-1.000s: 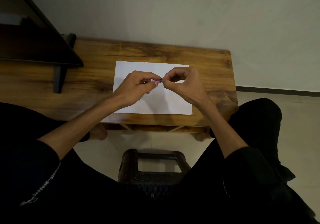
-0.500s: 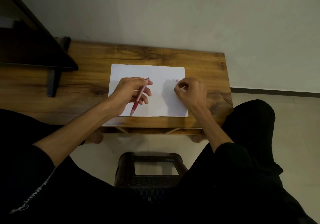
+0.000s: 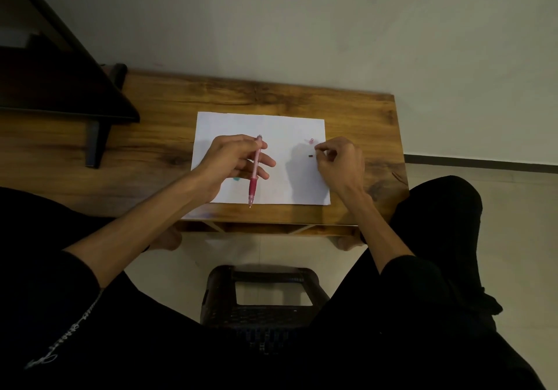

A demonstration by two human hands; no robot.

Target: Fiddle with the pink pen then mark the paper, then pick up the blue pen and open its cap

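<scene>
My left hand (image 3: 235, 160) holds a pink pen (image 3: 254, 175) over a white sheet of paper (image 3: 262, 126), with the pen's tip pointing back toward me past the sheet's near edge. My right hand (image 3: 339, 161) rests on the sheet's right side with its fingers curled; I see nothing between the fingertips. Just left of those fingertips two loose bits lie on the paper: a small pink piece (image 3: 311, 141) and a tiny dark piece (image 3: 310, 156). A small teal thing (image 3: 236, 179) peeks out under my left hand.
The sheet lies on a low wooden table (image 3: 271, 96) against a pale wall. A dark stand (image 3: 93, 135) rises at the table's left. A dark plastic stool (image 3: 259, 293) sits on the tiled floor between my black-clad legs.
My hands were pinching together at the pen's end, then drew apart. The left kept the pen; the right moved right, and the small pink and dark pieces now lie on the paper.
</scene>
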